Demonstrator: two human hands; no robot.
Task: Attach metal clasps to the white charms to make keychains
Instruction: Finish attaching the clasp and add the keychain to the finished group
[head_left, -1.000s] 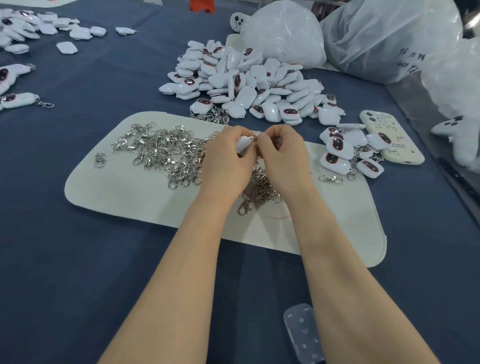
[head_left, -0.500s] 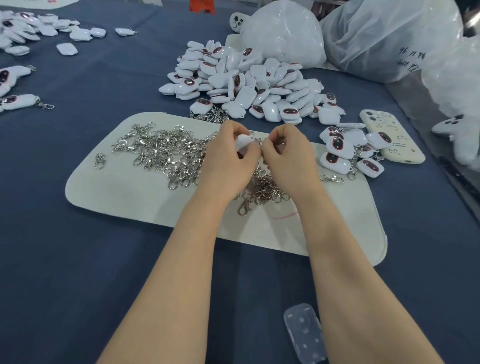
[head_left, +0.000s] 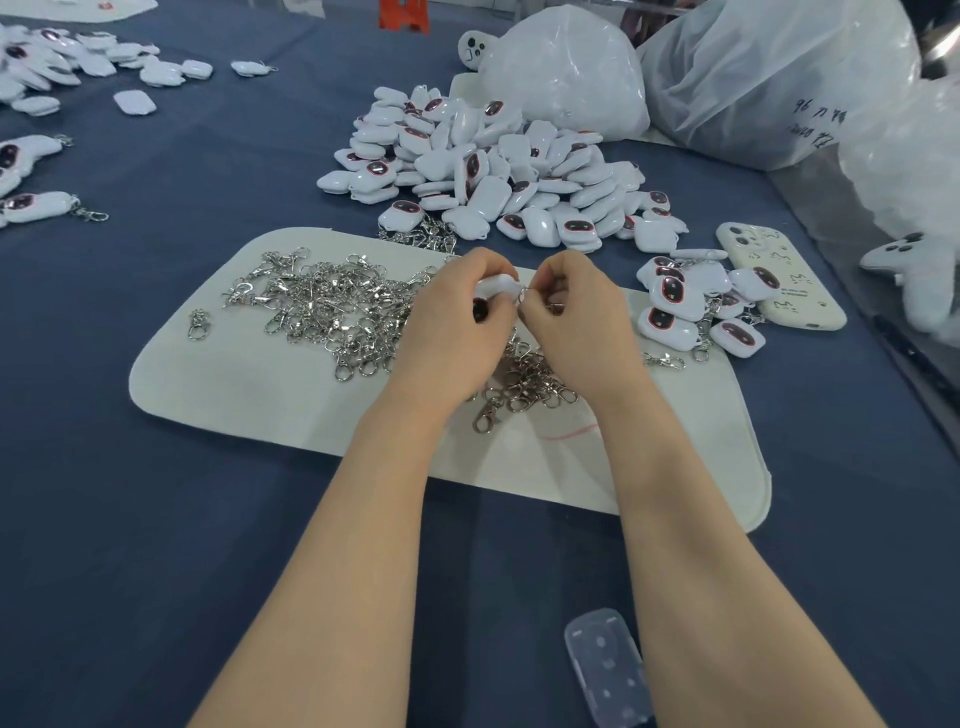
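My left hand grips a white charm above the white mat. My right hand pinches a small metal clasp right against the charm's edge. Both hands meet over the mat's middle. Loose metal clasps lie heaped on the mat to the left and under my hands. A big pile of white charms sits beyond the mat. Charms with clasps on them lie at the mat's right end.
A phone in a white case lies right of the mat. Plastic bags stand at the back right. More charms lie at the far left on the blue cloth. A clear plastic case lies near the front edge.
My hands have drawn slightly apart, so the charm and the clasp between the fingertips show more. Nothing else has moved.
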